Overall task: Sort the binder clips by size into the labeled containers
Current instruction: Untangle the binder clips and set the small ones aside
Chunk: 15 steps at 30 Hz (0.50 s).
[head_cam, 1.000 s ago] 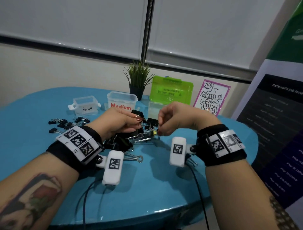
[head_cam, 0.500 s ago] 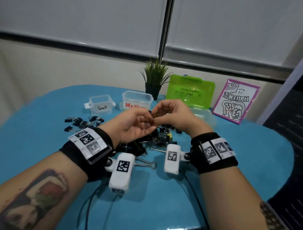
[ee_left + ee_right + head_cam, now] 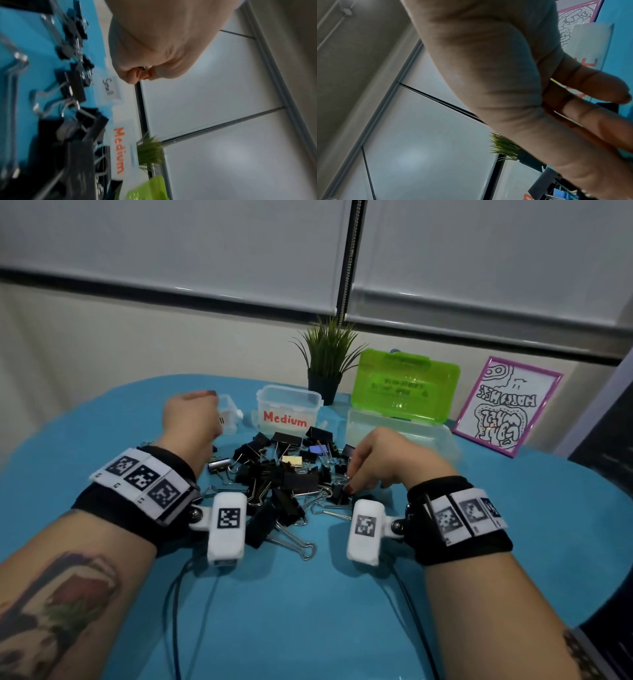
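Note:
A heap of black binder clips [image 3: 284, 474] of mixed sizes lies mid-table on the blue table [image 3: 308, 611]. Behind it stand a clear tub marked Small [image 3: 230, 410], one marked Medium [image 3: 291, 409] and a larger clear box [image 3: 394, 428]. My left hand [image 3: 202, 402] hovers in front of the Small tub [image 3: 109, 90], fingers curled; the left wrist view shows a tiny dark clip [image 3: 142, 68] pinched at the fingertips. My right hand [image 3: 350, 482] reaches down to the heap's right edge, fingers [image 3: 599, 88] extended, thumb and forefinger touching clips.
A potted grass plant [image 3: 327, 361] stands behind the Medium tub. The larger box has its green lid [image 3: 406, 385] propped open, and a pink-framed drawing [image 3: 507, 405] leans at the back right. Several small clips [image 3: 77, 27] lie left of the heap. Cables trail from both wrists.
The hands, which met above the heap, have parted. My left hand went left and back to the Small tub, my right dropped onto the heap. The head view tilted down.

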{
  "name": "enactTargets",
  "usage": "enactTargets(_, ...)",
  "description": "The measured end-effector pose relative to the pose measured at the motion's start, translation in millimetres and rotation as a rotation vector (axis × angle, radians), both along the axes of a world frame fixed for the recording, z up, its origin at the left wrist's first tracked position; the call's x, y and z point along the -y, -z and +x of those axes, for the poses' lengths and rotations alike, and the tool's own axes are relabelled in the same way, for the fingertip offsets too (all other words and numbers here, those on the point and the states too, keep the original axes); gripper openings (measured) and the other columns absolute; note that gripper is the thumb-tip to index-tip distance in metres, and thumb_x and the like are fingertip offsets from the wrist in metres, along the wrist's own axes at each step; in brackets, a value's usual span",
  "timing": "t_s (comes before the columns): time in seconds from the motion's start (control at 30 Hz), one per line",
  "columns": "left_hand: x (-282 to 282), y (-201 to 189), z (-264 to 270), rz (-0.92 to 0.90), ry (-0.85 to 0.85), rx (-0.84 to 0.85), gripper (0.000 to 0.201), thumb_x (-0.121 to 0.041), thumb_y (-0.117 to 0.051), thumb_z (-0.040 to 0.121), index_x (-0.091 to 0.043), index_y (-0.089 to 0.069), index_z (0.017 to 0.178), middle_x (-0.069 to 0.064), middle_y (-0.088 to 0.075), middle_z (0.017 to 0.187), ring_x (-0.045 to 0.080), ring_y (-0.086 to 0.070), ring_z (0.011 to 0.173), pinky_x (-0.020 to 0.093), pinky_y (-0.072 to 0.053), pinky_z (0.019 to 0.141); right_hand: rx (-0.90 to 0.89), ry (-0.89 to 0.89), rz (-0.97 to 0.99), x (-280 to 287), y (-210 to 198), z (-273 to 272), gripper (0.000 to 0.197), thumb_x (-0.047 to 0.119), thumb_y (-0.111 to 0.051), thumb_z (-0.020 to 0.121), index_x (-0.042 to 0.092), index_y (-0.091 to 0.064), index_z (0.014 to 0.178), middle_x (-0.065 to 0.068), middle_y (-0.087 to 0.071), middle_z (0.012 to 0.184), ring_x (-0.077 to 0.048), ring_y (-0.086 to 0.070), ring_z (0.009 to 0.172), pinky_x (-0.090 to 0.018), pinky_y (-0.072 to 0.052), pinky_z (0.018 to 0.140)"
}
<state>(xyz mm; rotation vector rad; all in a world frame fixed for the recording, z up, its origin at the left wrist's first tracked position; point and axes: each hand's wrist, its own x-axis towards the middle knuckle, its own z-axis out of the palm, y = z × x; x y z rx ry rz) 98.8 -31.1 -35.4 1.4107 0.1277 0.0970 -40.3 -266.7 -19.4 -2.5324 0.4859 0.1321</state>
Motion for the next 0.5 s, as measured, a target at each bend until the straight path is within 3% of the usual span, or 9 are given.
enactTargets(0.07,-13,3,12,0.054,-0.076,0.011,0.032,-0.006,-0.047,0.095,-0.005,-0.063,0.124,-0.003,-0.047,0.074,0.011,-0.046,0.057,0.021,-0.040,0.047,-0.001,0.003,-0.005,-1,0,0,0.015,0.010,-0.089,0.068,0.014,-0.077,0.076,-0.005,-0.076,0.074,-0.016,-0.068,0.067,-0.026,-0.053,0.059)
enactTargets(0.13,-20,7,17,0.083,-0.086,0.003,0.032,-0.012,-0.048,0.095,-0.013,-0.061,0.124,-0.006,-0.045,0.075,0.009,-0.045,0.061,0.025,-0.045,0.059,0.001,0.001,-0.008,-3,0,-1,0.015,0.008,-0.087,0.071,0.014,-0.076,0.079,-0.007,-0.076,0.078,-0.017,-0.069,0.070,-0.027,-0.055,0.061)
enactTargets(0.17,-22,8,19,0.080,-0.077,-0.023,0.024,-0.016,-0.050,0.095,-0.020,-0.059,0.116,-0.006,-0.045,0.076,0.009,-0.045,0.062,0.026,-0.045,0.061,0.004,0.002,-0.008,-4,-1,-2,0.015,0.007,-0.086,0.072,0.014,-0.075,0.080,-0.006,-0.075,0.078,-0.017,-0.070,0.070,-0.027,-0.055,0.060)
enactTargets(0.23,-22,6,20,0.059,-0.083,-0.099,0.005,-0.021,-0.056,0.090,-0.022,-0.055,0.095,-0.005,-0.048,0.081,0.009,-0.049,0.065,0.026,-0.045,0.058,0.010,0.005,-0.007,-4,-2,-3,0.018,0.004,-0.086,0.072,0.014,-0.075,0.082,-0.004,-0.075,0.078,-0.017,-0.072,0.071,-0.026,-0.055,0.059)
enactTargets(0.27,-22,6,23,0.034,-0.092,-0.147,0.008,-0.022,-0.060,0.084,-0.021,-0.057,0.091,-0.003,-0.054,0.087,0.010,-0.055,0.071,0.027,-0.047,0.057,0.010,0.005,-0.006,-4,-2,-3,0.020,0.004,-0.086,0.072,0.014,-0.075,0.084,-0.005,-0.075,0.080,-0.019,-0.073,0.073,-0.027,-0.056,0.060)
enactTargets(0.37,-24,11,38,0.008,-0.150,-0.219,0.044,-0.030,-0.068,0.064,-0.024,-0.062,0.108,0.008,-0.059,0.115,0.021,-0.063,0.095,0.029,-0.055,0.054,0.005,-0.007,-0.015,-4,-2,-3,0.026,0.005,-0.088,0.068,0.015,-0.074,0.087,-0.007,-0.075,0.087,-0.024,-0.074,0.081,-0.028,-0.059,0.063)
enactTargets(0.43,-21,14,41,0.009,-0.136,-0.187,0.055,-0.032,-0.072,0.063,-0.030,-0.058,0.117,0.009,-0.052,0.125,0.024,-0.063,0.095,0.029,-0.056,0.051,0.004,-0.026,-0.014,-4,-1,-2,0.029,0.005,-0.089,0.066,0.017,-0.073,0.086,-0.007,-0.075,0.090,-0.025,-0.074,0.085,-0.030,-0.060,0.066)
enactTargets(0.5,-15,1,15,0.001,-0.085,-0.132,0.051,-0.028,-0.071,0.071,-0.032,-0.056,0.120,0.008,-0.052,0.126,0.023,-0.065,0.092,0.026,-0.051,0.049,0.006,-0.045,-0.021,-5,0,-1,0.030,0.005,-0.089,0.065,0.019,-0.072,0.086,-0.007,-0.076,0.091,-0.026,-0.073,0.088,-0.031,-0.058,0.066)
